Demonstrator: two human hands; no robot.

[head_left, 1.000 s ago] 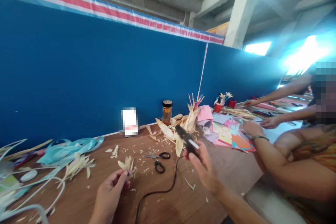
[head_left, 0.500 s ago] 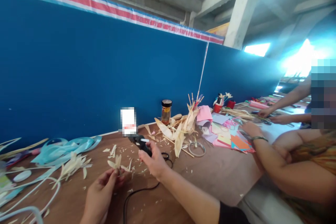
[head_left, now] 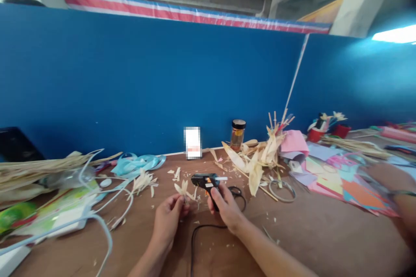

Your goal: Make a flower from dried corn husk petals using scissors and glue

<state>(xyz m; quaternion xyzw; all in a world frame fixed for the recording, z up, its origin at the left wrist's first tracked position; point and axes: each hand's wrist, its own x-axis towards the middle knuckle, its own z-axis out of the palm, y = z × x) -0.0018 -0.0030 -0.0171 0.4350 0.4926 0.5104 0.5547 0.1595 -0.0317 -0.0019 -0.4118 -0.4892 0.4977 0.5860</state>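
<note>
My right hand grips a black glue gun with a white glue stick at its back; its nozzle points left toward a small pale husk flower. My left hand pinches that husk flower by its base, just above the brown table. The gun's black cord trails toward me across the table. Black-handled scissors lie partly hidden behind my right hand.
A pile of dried corn husks and a dark-lidded jar stand by the blue wall. Light blue ribbon and straw lie at left. Coloured paper sheets cover the right, where another person's arm reaches in. A wire ring lies nearby.
The view has swung left and down. My right hand has brought the glue gun closer to the husk flower in my left hand, the nozzle now almost at it.
</note>
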